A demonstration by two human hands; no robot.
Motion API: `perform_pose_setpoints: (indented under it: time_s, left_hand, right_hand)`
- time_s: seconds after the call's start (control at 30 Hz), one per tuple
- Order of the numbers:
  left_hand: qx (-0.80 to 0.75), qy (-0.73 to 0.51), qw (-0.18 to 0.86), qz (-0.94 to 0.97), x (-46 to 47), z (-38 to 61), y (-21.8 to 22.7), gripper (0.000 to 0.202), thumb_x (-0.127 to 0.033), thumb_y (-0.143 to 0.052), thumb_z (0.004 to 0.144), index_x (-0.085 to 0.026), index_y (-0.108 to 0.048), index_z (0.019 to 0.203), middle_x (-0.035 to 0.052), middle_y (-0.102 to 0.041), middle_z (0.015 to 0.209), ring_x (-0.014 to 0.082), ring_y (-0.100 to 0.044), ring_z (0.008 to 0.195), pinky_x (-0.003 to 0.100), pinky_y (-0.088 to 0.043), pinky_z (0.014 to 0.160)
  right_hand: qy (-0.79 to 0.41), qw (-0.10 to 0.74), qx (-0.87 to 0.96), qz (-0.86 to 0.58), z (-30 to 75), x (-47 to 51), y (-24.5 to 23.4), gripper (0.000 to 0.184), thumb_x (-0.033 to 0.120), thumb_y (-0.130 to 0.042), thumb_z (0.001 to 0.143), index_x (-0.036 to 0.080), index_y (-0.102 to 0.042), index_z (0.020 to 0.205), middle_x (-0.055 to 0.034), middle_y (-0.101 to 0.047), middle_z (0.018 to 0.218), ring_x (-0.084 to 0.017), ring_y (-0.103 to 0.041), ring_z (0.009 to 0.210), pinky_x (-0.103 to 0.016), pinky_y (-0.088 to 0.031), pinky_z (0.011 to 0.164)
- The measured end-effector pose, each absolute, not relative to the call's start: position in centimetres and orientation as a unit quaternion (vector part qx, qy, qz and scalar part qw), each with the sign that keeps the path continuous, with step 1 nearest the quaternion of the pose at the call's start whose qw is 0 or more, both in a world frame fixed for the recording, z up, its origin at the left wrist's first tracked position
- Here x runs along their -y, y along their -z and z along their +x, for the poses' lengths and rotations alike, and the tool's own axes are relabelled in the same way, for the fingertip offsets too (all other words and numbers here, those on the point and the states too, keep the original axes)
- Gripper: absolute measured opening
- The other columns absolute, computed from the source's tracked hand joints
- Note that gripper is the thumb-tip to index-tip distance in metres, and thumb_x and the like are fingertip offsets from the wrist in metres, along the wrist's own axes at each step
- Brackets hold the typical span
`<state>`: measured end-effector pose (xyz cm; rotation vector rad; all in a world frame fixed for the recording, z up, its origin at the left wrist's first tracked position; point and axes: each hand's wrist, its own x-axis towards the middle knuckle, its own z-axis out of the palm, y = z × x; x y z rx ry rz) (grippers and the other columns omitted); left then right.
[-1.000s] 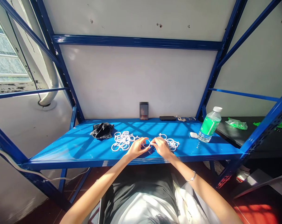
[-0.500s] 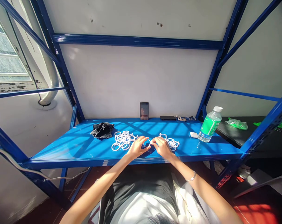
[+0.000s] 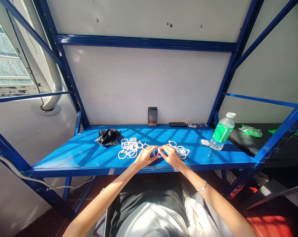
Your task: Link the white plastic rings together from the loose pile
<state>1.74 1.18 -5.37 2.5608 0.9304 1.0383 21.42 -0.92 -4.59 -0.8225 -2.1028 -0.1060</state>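
White plastic ring (image 3: 157, 152) is sitting between the two hands, just above the front edge of the blue shelf (image 3: 72, 158), pinched from both sides. The left hand (image 3: 146, 156) is closing thumb and fingertips on the ring's left side, and the right hand (image 3: 172, 155) is doing the same on its right side, so the fingertips are nearly meeting over it. The ring is lying dead centre, straight ahead of the person, with neither hand clearly nearer; how it is tilted is too small to tell.

Just right of the right hand, and touching its far side, a linked string of rings (image 3: 181, 151) is trailing off across the shelf; whether the pinched ring is already joined to it cannot be made out. To the left, a loose heap of rings (image 3: 129, 148) is lying near the left hand but apart from it. Beyond that heap a crumpled black bag (image 3: 108, 137) is resting. Further right a small white object (image 3: 205, 142) and a water bottle (image 3: 222, 132) are standing well apart from the hands, and a dark phone (image 3: 177, 124) is lying at the back against the wall.

Compared with a second ago, the hands are sitting slightly closer together over the ring, with the fingers more tightly bunched; everything else on the shelf is staying where it was.
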Motion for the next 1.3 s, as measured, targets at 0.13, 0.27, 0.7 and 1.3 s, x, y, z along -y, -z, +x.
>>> perform_pose_setpoints:
  time_s: [0.13, 0.27, 0.7, 1.3]
  left_hand:
    - [-0.311, -0.354, 0.121, 0.874, -1.1, 1.7, 5.4, 0.045, -0.050, -0.055, 0.089, -0.019, -0.056, 0.120, 0.0109, -0.067, 0.108, 0.0246, -0.065, 0.097, 0.035, -0.054, 0.079]
    - [-0.308, -0.355, 0.123, 0.874, -0.9, 1.7, 5.1, 0.046, -0.052, -0.056, 0.088, -0.018, -0.058, 0.118, 0.0095, -0.068, 0.104, 0.0219, -0.065, 0.090, 0.032, -0.054, 0.075]
    - [-0.288, -0.395, 0.221, 0.844, -1.1, 2.3, 5.7, 0.037, -0.042, -0.053, 0.091, -0.020, -0.058, 0.120, 0.0066, -0.066, 0.107, 0.0165, -0.064, 0.088, 0.024, -0.055, 0.064]
    - [-0.244, -0.450, 0.166, 0.843, -1.2, 2.2, 5.5, 0.022, -0.032, -0.056, 0.091, -0.020, -0.064, 0.109, 0.0091, -0.065, 0.111, 0.0180, -0.065, 0.094, 0.025, -0.057, 0.067]
  right_hand:
    - [0.030, 0.430, 0.840, -0.329, 21.4, 0.9, 4.6, 0.021, 0.031, -0.044, 0.098, 0.018, -0.061, 0.096, -0.0078, -0.069, 0.088, -0.020, -0.066, 0.083, -0.033, -0.052, 0.076]
    - [0.006, 0.440, 0.836, -0.328, 21.5, 0.8, 4.7, 0.017, 0.030, -0.047, 0.097, 0.019, -0.060, 0.095, -0.0072, -0.068, 0.087, -0.020, -0.065, 0.082, -0.032, -0.051, 0.074]
    - [0.007, 0.467, 0.829, -0.308, 21.7, 0.3, 5.3, 0.015, 0.030, -0.050, 0.097, 0.019, -0.058, 0.090, -0.0061, -0.067, 0.084, -0.020, -0.066, 0.079, -0.030, -0.051, 0.070]
    - [0.032, 0.489, 0.829, -0.270, 21.7, -0.3, 5.8, 0.017, 0.029, -0.052, 0.096, 0.019, -0.066, 0.094, -0.0076, -0.071, 0.083, -0.020, -0.069, 0.077, -0.031, -0.055, 0.066]
